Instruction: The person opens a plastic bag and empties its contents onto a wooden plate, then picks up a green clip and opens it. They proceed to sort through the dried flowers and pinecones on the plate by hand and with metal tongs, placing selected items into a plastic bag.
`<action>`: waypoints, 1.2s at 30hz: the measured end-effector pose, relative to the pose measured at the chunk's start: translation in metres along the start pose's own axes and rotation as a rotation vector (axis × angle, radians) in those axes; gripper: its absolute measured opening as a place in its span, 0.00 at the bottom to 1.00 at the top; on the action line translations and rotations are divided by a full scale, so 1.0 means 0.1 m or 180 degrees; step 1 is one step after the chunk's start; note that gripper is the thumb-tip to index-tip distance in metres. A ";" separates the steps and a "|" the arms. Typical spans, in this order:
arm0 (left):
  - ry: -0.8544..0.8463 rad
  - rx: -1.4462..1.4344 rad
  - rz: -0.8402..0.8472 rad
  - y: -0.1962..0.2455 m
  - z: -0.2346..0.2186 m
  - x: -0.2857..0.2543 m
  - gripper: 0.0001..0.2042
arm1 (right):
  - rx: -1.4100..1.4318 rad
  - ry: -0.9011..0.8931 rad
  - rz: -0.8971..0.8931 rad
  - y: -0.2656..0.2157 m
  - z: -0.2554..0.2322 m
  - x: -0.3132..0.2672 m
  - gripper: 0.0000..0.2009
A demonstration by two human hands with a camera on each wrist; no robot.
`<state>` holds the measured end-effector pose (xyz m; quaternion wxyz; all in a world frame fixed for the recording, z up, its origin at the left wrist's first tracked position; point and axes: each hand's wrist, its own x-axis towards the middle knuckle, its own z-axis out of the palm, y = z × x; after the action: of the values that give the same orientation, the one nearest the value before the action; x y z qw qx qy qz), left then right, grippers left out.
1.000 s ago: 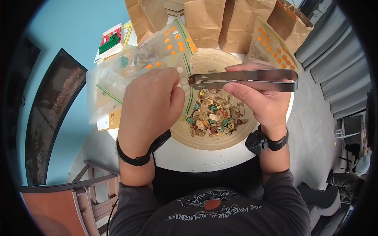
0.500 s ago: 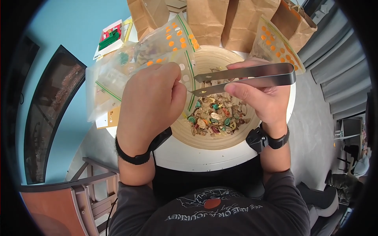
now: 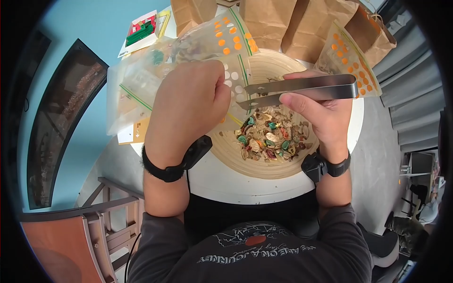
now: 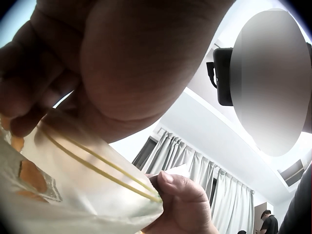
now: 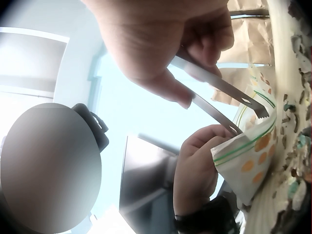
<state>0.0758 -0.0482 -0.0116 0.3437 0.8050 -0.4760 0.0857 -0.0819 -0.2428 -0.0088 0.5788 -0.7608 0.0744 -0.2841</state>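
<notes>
In the head view my left hand [image 3: 191,104] grips the edge of a dotted zip bag [image 5: 256,158], whose mouth stands spread in the right wrist view. My right hand [image 3: 325,118] holds steel tongs [image 3: 302,85] between thumb and fingers. The tongs' two tips stand apart at the bag's mouth, with nothing seen between them. Below lies a heap of potpourri [image 3: 272,137], dried brown, cream, green and red pieces, in a wide pale wooden bowl [image 3: 226,153]. The bag's lower part is hidden behind my left hand.
Other zip bags [image 3: 212,40] lie at the left, and another with orange dots [image 3: 347,56] stands at the right. Brown paper bags [image 3: 314,33] line the back. A small box with red and green items [image 3: 141,30] sits at the far left of the white table [image 3: 207,181].
The tongs' tips, earlier pinching a small dark brown piece, have spread apart, and the piece no longer shows between them. The head view has shifted slightly. Both hands keep their grips.
</notes>
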 end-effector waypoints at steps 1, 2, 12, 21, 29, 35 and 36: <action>0.0030 0.0038 0.0022 0.00 -0.01 -0.01 0.04 | -0.0005 -0.0005 -0.0004 -0.01 0.01 0.00 0.10; 0.0035 0.0038 0.0022 0.00 -0.01 -0.01 0.04 | 0.0106 0.0081 0.0004 -0.02 0.02 0.01 0.10; 0.0223 0.0210 0.0324 0.06 -0.01 -0.04 0.03 | -0.0441 0.0347 0.0512 -0.01 -0.10 0.08 0.11; 0.0130 0.0119 0.0099 0.14 -0.07 -0.04 0.07 | -0.2136 0.0912 0.0513 -0.02 -0.47 0.15 0.24; 0.0162 0.0193 0.0129 0.16 -0.12 -0.03 0.03 | -0.2749 0.0561 0.0547 -0.01 -0.58 0.15 0.26; 0.0434 -0.0178 -0.0033 0.19 -0.14 -0.03 0.03 | -0.3090 -0.0032 0.0883 -0.01 -0.47 0.16 0.26; 0.0518 -0.0167 -0.0036 0.19 -0.16 -0.04 0.03 | -0.3021 0.0123 0.0757 0.01 -0.49 0.15 0.26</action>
<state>0.0610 -0.0414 0.0073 0.4027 0.7887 -0.4440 0.1362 -0.0944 -0.2911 0.0039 0.1950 -0.9214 0.2928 -0.1648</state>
